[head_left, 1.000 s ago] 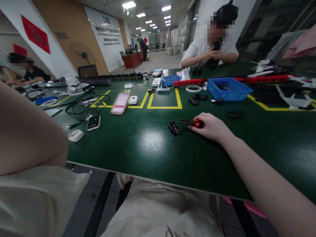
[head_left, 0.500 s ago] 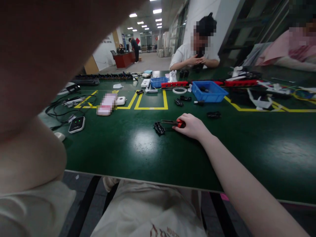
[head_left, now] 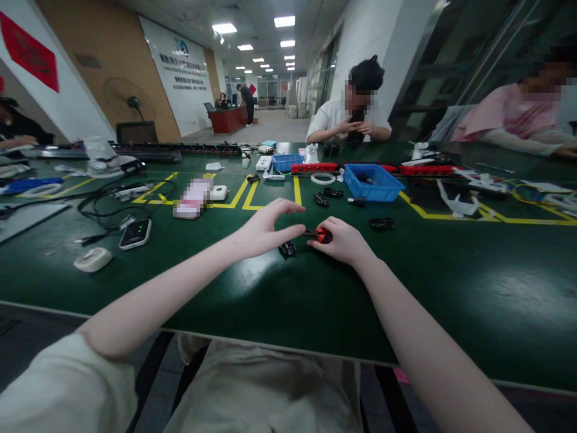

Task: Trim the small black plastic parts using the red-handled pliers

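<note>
My right hand (head_left: 340,239) is closed round the red handles of a pair of pliers (head_left: 323,236) at the middle of the green table (head_left: 279,307). The pliers' dark jaws point left, partly hidden by my left hand (head_left: 265,227). That hand is stretched over from the left, thumb and fingers apart, its thumb tip close to the jaws; whether it touches them I cannot tell. Just below the left thumb lies a small bundle of black parts (head_left: 287,249), partly covered by the hand.
Behind my hands stand a blue bin (head_left: 372,182) and several black pieces (head_left: 333,192). A phone (head_left: 193,198), a white-edged device (head_left: 136,233), a white rounded case (head_left: 92,260) and black cables (head_left: 97,207) lie leftward. A person in white (head_left: 349,114) sits opposite.
My left arm, raised close to the camera before, has come down, and its hand now reaches the pliers' jaws. The view has tilted up slightly. My right hand still grips the pliers.
</note>
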A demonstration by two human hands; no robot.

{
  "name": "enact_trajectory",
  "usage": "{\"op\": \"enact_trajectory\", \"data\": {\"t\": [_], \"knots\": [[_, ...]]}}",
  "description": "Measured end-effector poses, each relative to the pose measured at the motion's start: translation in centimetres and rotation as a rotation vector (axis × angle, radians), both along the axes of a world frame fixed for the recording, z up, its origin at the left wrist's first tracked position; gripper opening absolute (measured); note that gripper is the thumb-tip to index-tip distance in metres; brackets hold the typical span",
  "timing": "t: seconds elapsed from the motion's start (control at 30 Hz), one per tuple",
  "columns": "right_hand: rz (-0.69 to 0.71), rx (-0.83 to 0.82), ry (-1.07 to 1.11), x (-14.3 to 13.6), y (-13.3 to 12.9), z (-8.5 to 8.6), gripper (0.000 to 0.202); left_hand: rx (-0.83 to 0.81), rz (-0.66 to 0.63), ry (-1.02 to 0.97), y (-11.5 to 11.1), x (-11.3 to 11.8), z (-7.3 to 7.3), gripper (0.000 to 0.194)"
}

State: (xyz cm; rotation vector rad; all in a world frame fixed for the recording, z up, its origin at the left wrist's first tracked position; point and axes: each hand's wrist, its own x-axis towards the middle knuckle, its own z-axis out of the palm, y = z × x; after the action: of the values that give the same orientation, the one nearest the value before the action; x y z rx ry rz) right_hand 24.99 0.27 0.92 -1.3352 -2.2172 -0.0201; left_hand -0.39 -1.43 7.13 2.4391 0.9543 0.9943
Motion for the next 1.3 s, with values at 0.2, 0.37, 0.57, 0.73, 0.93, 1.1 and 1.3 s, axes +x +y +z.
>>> {"op": "enact_trajectory", "data": {"t": [0.2,0.37,0.57,0.73,0.93,1.1,1.3], "knots": [[-0.033,0.018,-0.015,-0.1,0.0,0.4,0.023,0.03,0.13,0.074,0.4,0.0,-5.7,0.051],[-0.083,-0.003,-0.069,-0.2,0.0,0.6,0.026,0.067,0.182,0.098,0.4,0.0,-6.2,0.051],[-0.139,0.013,-0.068,0.2,0.4,0.4,0.036,0.076,0.186,0.157,0.7,-0.4,-5.8,0.041],[-0.14,-0.035,-0.04,0.1,0.2,0.5,0.038,0.054,0.165,0.138,0.8,-0.7,-5.9,0.04],[0.006,0.068,-0.043,-0.7,-0.5,1.3,0.035,0.036,0.084,0.169,0.9,-0.6,-6.1,0.04],[0.068,0.071,-0.07,-1.1,-0.4,1.4,0.035,0.014,0.072,0.181,0.9,-0.8,-6.1,0.035],[0.087,0.056,-0.069,-0.8,0.4,1.1,0.035,-0.018,0.033,0.176,0.9,-1.1,-5.7,0.031]]}}
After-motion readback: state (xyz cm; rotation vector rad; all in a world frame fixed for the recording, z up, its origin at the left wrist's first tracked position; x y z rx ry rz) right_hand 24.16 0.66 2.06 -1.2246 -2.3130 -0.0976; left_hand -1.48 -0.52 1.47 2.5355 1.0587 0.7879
